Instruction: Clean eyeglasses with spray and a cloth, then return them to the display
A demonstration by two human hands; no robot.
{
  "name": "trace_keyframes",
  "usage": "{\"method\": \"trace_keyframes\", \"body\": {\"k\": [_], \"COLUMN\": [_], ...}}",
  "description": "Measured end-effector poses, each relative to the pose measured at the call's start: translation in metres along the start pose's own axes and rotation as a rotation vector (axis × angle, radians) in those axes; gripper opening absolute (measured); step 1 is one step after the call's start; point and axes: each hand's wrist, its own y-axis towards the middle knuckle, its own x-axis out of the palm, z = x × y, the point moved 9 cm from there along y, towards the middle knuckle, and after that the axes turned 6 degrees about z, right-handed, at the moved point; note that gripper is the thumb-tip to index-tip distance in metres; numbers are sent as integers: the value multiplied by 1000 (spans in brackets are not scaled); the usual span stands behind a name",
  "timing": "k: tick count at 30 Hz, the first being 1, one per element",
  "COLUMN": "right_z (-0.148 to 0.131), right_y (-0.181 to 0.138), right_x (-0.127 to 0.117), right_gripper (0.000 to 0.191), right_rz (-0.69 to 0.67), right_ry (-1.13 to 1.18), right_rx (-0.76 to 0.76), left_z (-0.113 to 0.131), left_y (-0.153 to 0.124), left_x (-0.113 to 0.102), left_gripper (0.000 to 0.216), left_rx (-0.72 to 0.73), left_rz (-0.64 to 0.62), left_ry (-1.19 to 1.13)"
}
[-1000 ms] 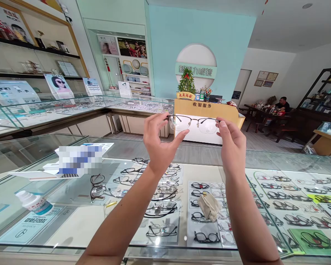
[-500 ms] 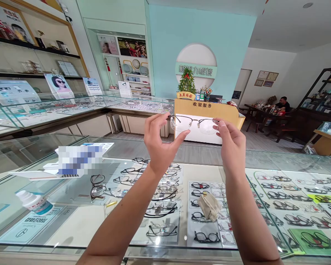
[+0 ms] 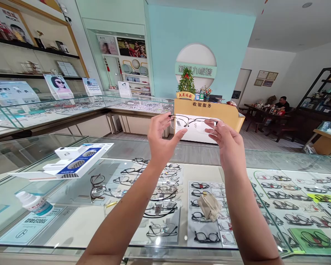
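Observation:
I hold a pair of half-rim eyeglasses (image 3: pixel 193 120) up in front of me, above the glass counter. They have a dark upper rim and clear lenses. My left hand (image 3: pixel 162 138) has its fingertips at the left end of the frame, with the thumb by the lower edge of the left lens. At the right end, my right hand (image 3: pixel 229 141) pinches the corner between thumb and fingers. Some of its other fingers show through and below the right lens. Below my hands, a beige cloth (image 3: pixel 209 207) lies crumpled on the counter among several rows of spectacles.
On the counter at left are an opened white and blue box (image 3: pixel 81 162), a white spray bottle (image 3: pixel 34 202) and several loose eyeglasses (image 3: pixel 98 187). More frames fill the display case (image 3: pixel 292 202) at right. Farther back stand a cashier desk (image 3: pixel 209 110) and a seated person (image 3: pixel 283 104).
The eyeglasses have tilted slightly in my hands. My left hand has shifted a little right, and more right-hand fingers now show behind the right lens.

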Motion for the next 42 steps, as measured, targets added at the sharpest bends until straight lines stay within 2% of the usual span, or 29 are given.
{"method": "trace_keyframes", "body": {"k": [8, 17, 20, 24, 28, 31, 35, 42], "right_z": [1, 2, 3, -1, -4, -4, -4, -1], "right_y": [0, 0, 5, 12, 9, 5, 2, 2], "right_x": [8, 11, 5, -6, 8, 18, 20, 21], "right_gripper": [43, 49, 41, 30, 21, 17, 18, 24], "right_rz": [-65, -104, -116, -106, -246, -339, -409, -478], "right_ry": [41, 11, -19, -178, -348, -383, -380, -347], "right_rx": [35, 48, 41, -44, -142, -177, -160, -117], "left_z": [-17, -21, -20, -4, 24, 38, 46, 40], "left_y": [-5, -7, -2, 10, 14, 14, 13, 11], "left_x": [8, 9, 7, 7, 11, 12, 13, 14], "left_gripper": [63, 60, 60, 65, 64, 60, 61, 64], "left_rx": [-146, -188, -157, -38, 145, 216, 232, 117], "left_rz": [-49, -61, -94, -251, -441, -500, -517, -528], "left_ry": [-54, -47, -25, 43, 191, 253, 278, 148]}}
